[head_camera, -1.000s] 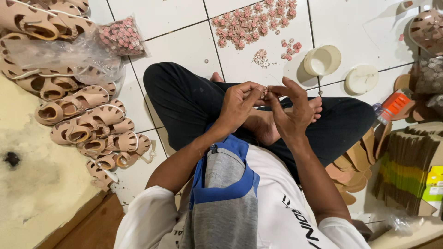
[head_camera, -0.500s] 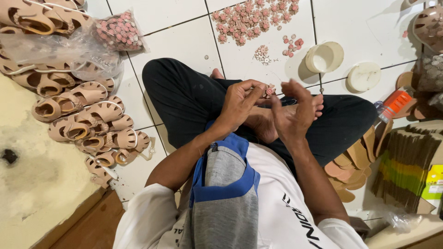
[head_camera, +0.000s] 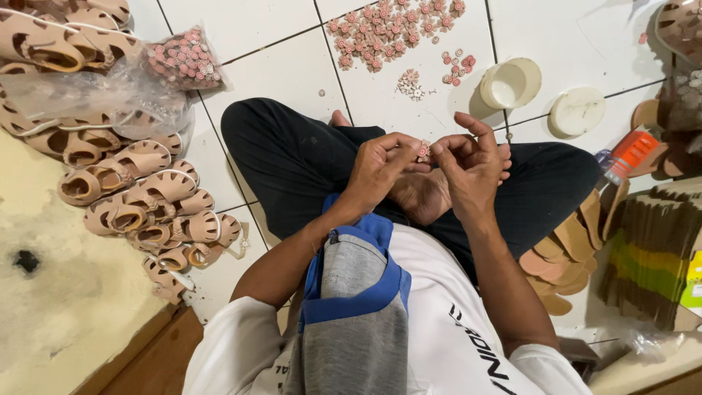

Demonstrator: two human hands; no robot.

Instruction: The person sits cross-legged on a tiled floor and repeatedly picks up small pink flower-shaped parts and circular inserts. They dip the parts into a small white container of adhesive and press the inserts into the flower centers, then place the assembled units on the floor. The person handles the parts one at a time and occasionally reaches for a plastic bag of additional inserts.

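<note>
I sit cross-legged on a white tiled floor. My left hand (head_camera: pixel 380 164) and my right hand (head_camera: pixel 472 164) meet above my crossed legs and pinch a small pink flower ornament (head_camera: pixel 423 151) between their fingertips. More pink flower ornaments (head_camera: pixel 391 33) lie spread on the tiles ahead of me, with a smaller pale cluster (head_camera: pixel 409 84) nearer my knees.
Rows of tan sandal uppers (head_camera: pixel 139 197) lie at my left, beside a plastic bag of pink ornaments (head_camera: pixel 183 62). A white cup (head_camera: pixel 508 84) and a white lid (head_camera: pixel 578 110) stand ahead right. Tan soles (head_camera: pixel 567 252) and stacked sheets (head_camera: pixel 651 256) sit at right.
Both hands have stayed together over my lap; the fingers shifted slightly around the small ornament, and the view tilted a little.
</note>
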